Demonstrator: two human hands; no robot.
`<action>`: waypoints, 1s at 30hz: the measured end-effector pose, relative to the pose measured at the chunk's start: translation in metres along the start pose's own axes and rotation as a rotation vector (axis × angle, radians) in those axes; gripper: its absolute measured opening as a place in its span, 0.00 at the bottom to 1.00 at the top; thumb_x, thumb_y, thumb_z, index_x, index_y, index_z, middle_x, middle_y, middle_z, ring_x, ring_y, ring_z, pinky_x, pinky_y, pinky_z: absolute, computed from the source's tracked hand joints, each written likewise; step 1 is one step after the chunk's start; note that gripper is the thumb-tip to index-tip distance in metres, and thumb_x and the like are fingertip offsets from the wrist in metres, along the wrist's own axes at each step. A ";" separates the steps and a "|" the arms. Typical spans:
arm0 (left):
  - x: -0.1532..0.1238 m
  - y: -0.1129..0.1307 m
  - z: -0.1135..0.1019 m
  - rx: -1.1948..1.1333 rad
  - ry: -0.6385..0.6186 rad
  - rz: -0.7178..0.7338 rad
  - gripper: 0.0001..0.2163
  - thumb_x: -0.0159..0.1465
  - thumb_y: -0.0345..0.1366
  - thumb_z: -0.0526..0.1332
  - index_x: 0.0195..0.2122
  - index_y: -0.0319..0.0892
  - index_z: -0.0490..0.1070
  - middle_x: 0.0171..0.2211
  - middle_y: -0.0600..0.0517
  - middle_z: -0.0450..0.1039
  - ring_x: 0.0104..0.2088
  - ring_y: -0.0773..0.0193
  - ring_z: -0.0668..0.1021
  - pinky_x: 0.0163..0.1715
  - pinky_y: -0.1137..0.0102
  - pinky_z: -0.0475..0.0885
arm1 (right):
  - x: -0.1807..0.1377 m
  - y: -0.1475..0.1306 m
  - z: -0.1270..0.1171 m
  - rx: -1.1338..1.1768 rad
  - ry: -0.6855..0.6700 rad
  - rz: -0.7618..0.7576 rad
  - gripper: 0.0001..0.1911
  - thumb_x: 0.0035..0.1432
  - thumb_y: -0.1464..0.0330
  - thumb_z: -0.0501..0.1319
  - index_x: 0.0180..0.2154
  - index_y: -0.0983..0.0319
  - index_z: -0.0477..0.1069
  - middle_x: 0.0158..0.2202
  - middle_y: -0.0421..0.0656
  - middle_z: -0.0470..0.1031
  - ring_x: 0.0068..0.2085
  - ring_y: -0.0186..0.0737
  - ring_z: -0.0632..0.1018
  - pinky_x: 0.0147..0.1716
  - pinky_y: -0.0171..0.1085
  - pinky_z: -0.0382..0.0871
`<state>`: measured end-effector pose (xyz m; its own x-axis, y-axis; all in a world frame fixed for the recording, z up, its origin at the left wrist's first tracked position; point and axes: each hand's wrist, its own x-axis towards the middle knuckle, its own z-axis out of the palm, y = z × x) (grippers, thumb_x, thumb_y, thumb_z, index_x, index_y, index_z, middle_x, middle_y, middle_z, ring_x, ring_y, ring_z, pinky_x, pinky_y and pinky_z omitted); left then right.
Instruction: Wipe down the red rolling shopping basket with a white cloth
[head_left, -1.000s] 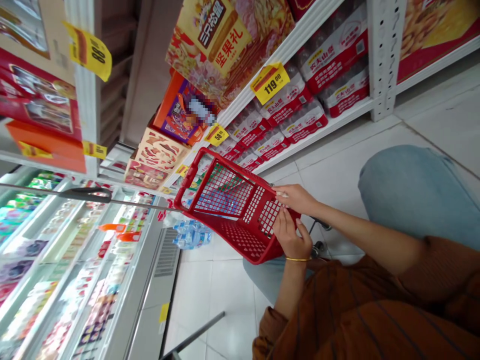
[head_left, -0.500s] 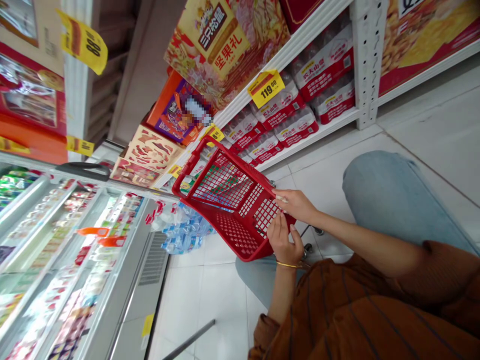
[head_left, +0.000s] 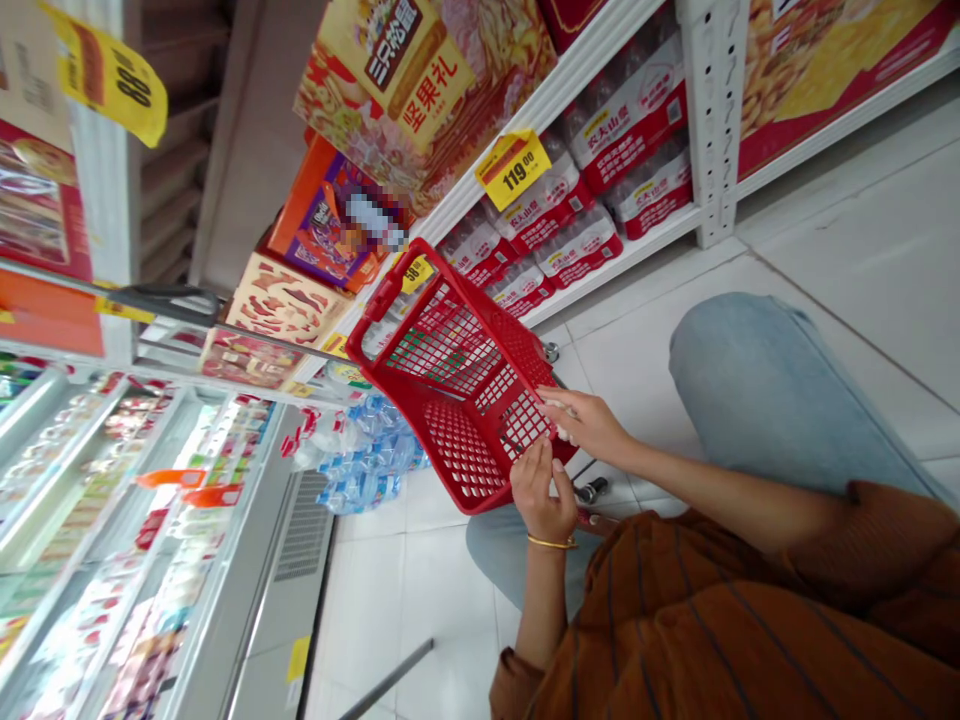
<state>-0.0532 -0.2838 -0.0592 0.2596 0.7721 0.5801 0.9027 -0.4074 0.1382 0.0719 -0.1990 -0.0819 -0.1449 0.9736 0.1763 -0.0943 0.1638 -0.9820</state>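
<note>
A red plastic shopping basket [head_left: 450, 415] with mesh walls and small wheels stands tilted in front of me, its handle at the far end. My right hand [head_left: 592, 428] is at the near rim, its fingers closed on a crumpled white wad that looks like a tissue [head_left: 564, 412]. Beside it my left hand [head_left: 541, 490], with a gold bangle on the wrist, has its fingers curled over the same near rim and the thumb standing apart. The palm sides of both hands are hidden. I see nothing lying in the basket.
White shelves hold snack gift boxes [head_left: 427, 100] above red-labelled bottle packs [head_left: 637, 120]. Blue water bottles [head_left: 367, 455] stand on the tiled floor beyond the basket. A refrigerated display [head_left: 112, 520] is at left. My bent knee [head_left: 750, 380] is right of the hands.
The scene has shifted slightly left in view. My left hand has slid a little apart from the right one along the rim, and more of the white wad shows under my right hand.
</note>
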 end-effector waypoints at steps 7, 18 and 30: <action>0.018 -0.018 -0.011 0.075 -0.139 0.112 0.13 0.63 0.30 0.55 0.48 0.37 0.71 0.39 0.42 0.78 0.40 0.58 0.79 0.41 0.63 0.73 | -0.003 0.014 0.000 0.292 -0.037 0.147 0.24 0.60 0.54 0.55 0.53 0.59 0.69 0.26 0.39 0.75 0.22 0.33 0.72 0.21 0.31 0.65; 0.070 -0.036 0.006 -0.002 -0.653 0.210 0.24 0.70 0.34 0.44 0.67 0.44 0.42 0.68 0.43 0.43 0.68 0.57 0.42 0.63 0.50 0.51 | 0.010 0.027 -0.012 0.637 0.207 0.340 0.29 0.51 0.50 0.62 0.49 0.59 0.63 0.32 0.38 0.73 0.21 0.29 0.69 0.18 0.30 0.63; 0.067 -0.031 0.010 -0.051 -0.649 0.136 0.23 0.70 0.36 0.43 0.66 0.46 0.44 0.66 0.45 0.51 0.67 0.59 0.48 0.64 0.52 0.51 | -0.002 0.030 -0.011 0.597 -0.065 0.373 0.26 0.57 0.65 0.54 0.57 0.56 0.63 0.55 0.46 0.70 0.48 0.43 0.75 0.35 0.36 0.74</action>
<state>-0.0604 -0.2141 -0.0329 0.5382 0.8428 -0.0039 0.8342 -0.5320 0.1451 0.0801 -0.1942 -0.1126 -0.3296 0.9333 -0.1428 -0.5484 -0.3123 -0.7757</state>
